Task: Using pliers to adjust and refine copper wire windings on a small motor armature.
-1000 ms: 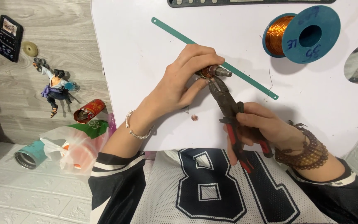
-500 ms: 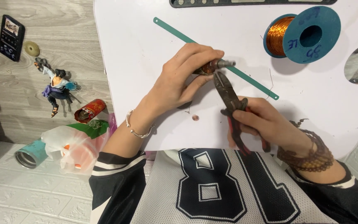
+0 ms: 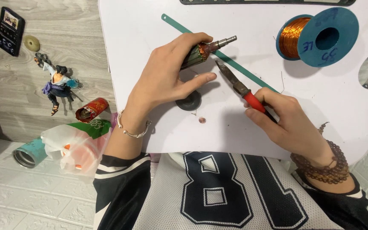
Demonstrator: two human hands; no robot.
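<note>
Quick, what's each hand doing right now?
Left hand: closed on a motor armature.
Right hand: closed on red-handled pliers.

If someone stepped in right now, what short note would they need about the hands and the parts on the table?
Left hand: holds the small motor core above the white table, shaft pointing right.
Right hand: grips red-handled pliers, tips just below the core, not touching it.
Nearby: green strip under the core, copper wire spool at upper right, dark ring and a tiny copper piece on the table.
Done: core lifted.
Left: nothing is gripped in the pliers yet.
</note>
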